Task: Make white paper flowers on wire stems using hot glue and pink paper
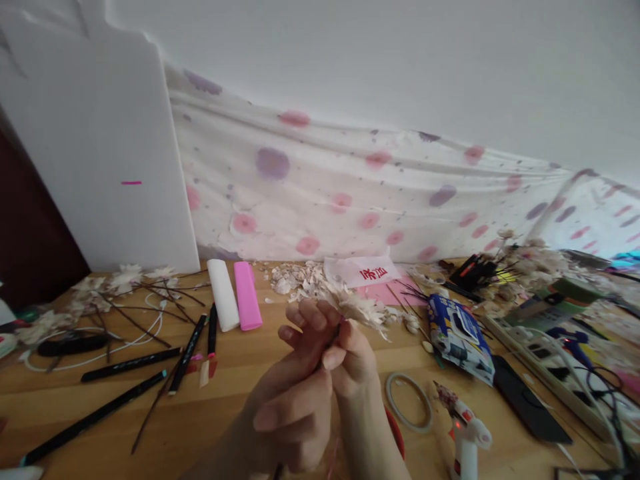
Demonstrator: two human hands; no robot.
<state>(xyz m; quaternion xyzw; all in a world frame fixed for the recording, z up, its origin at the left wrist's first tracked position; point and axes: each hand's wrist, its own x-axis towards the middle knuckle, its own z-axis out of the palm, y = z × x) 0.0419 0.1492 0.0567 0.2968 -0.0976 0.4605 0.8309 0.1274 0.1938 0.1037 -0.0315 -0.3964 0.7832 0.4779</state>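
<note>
My left hand [295, 393] and my right hand [353, 363] are pressed together low in the middle of the view, above a wooden table [235, 393]. Both have their fingers closed round the stem end of a pale cream handmade flower [363, 308], whose petals stick out up and to the right of my fingertips. The stem itself is hidden between my fingers.
Black marker pens [187, 353] and finished stemmed flowers [125, 280] lie at left. White and pink blocks [235, 303] and petal scraps [295, 280] sit behind my hands. A tape ring [407, 400], glue gun [465, 437], blue packet [457, 330], phone [530, 407] and power strip [545, 360] crowd the right.
</note>
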